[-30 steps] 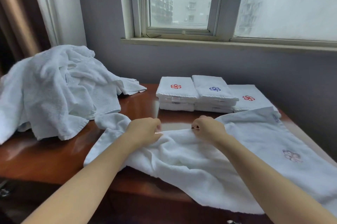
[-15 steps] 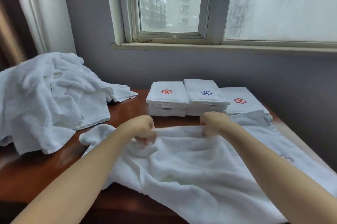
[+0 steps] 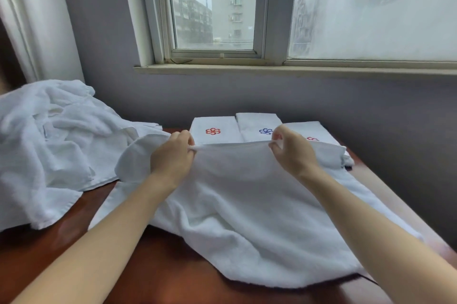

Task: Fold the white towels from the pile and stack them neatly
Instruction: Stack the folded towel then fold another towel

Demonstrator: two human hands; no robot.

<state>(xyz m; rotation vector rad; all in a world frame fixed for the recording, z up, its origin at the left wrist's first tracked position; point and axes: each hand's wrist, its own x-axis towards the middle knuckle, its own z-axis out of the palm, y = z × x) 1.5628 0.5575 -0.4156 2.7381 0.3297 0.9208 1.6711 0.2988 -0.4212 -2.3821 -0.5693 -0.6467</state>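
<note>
Behind held towel [image 3: 247,195], folded stacks [image 3: 215,130] (pile [image 3: 49,143] leftward)

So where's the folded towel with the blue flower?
In the head view, the blue-flower towel sits at the table's far edge under the window, between two red-flower towels, just beyond the right hand.

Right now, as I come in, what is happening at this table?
A person is folding white towels at a wooden table. The left hand and the right hand each pinch the far edge of one towel and hold it raised, while the rest of it lies on the table. The unfolded pile sits at the left. The folded towels, with red and blue emblems, stand side by side near the wall.
</note>
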